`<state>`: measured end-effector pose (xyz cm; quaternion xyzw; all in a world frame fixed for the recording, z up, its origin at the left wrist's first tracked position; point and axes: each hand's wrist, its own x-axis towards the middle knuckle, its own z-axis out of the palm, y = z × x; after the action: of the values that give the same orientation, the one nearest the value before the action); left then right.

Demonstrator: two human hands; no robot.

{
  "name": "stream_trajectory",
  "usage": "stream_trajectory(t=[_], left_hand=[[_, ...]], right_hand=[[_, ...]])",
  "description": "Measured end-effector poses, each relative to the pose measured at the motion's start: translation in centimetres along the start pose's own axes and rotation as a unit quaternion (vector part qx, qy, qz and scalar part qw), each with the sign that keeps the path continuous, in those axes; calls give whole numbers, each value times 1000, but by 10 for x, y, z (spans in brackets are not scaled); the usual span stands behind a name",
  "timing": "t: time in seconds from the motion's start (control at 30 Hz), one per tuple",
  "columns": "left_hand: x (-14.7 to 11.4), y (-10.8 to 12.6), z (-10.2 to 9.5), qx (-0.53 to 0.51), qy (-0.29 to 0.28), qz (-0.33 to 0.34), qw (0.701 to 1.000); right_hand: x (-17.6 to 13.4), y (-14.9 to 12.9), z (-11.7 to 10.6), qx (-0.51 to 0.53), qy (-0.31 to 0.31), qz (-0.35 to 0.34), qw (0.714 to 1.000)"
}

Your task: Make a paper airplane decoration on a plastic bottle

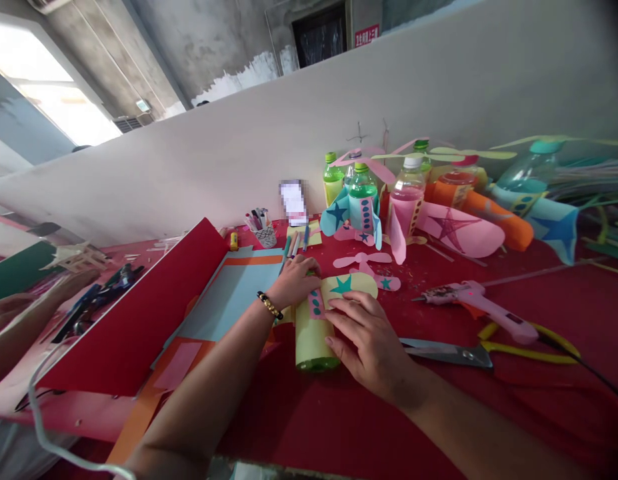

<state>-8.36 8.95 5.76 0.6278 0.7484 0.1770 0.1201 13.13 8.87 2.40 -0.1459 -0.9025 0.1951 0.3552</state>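
Note:
A plastic bottle wrapped in yellow-green paper [313,340] lies on the red table with its green base toward me. A pink strip with green ovals [316,304] runs along it. From its right side sticks out a pale yellow paper wing with a green star [361,283]. My left hand [296,280], with a beaded bracelet on its wrist, grips the bottle's far end, its fingertips partly hidden. My right hand [366,333] is curled against the bottle's right side, fingers at the strip and wing, thumb low on the bottle.
Right of my hands lie a pink glue gun [481,307] and scissors with yellow handles [469,353]. Several decorated bottle planes [409,193] stand at the back. Blue paper sheets [233,293] and a red divider [143,313] are on the left; beyond it a co-worker's arms [39,320] show.

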Motion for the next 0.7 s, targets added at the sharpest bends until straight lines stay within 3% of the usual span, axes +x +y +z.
stream_trajectory(t=[0.4, 0.57, 0.7], left_hand=[[-6, -16, 9, -37, 27, 5, 999], [-10, -14, 10, -15, 53, 6, 998], [-13, -10, 11, -3, 55, 1, 999]], right_hand=[[-2, -6, 2, 3, -46, -49, 998], [-2, -8, 7, 1, -93, -81, 992], [-1, -10, 6, 12, -87, -88, 992]])
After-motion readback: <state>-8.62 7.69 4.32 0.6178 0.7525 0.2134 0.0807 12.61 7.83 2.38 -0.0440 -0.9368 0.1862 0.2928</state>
